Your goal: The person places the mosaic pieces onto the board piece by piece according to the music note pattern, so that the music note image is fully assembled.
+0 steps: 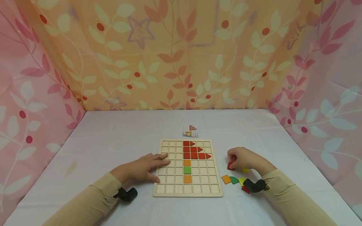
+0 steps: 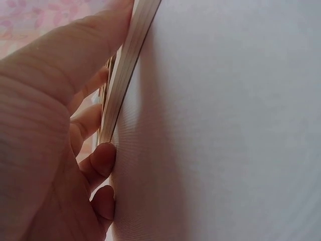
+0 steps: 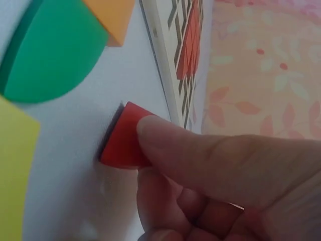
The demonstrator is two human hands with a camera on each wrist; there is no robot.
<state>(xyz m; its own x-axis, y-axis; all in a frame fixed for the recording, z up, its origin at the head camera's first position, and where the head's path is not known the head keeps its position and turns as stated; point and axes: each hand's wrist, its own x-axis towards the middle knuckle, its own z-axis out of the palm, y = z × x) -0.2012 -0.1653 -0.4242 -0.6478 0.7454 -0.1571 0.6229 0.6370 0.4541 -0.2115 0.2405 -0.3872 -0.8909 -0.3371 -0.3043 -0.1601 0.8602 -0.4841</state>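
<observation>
A wooden grid board (image 1: 169, 188) lies on the table. My left hand (image 1: 139, 168) rests at its left edge, fingers spread over the rim and thumb lower on the same side. Red squares (image 1: 186, 149) with pointed red ends fill three rows near the board's top. Below them, one column holds an orange square (image 1: 187, 163), a green square (image 1: 187, 170) and another orange square (image 1: 187, 179). Right of the board, my right hand (image 1: 246, 158) pinches a red piece (image 3: 123, 143) between thumb and fingers, close over the tabletop.
Loose pieces lie right of the board: an orange square (image 1: 226, 179), a green curved piece (image 1: 234, 180), yellow pieces (image 1: 241, 181) and a red piece (image 1: 245, 190) partly behind the right wrist camera. Beyond the board lies a small printed pattern card (image 1: 190, 130). Patterned curtains surround the table.
</observation>
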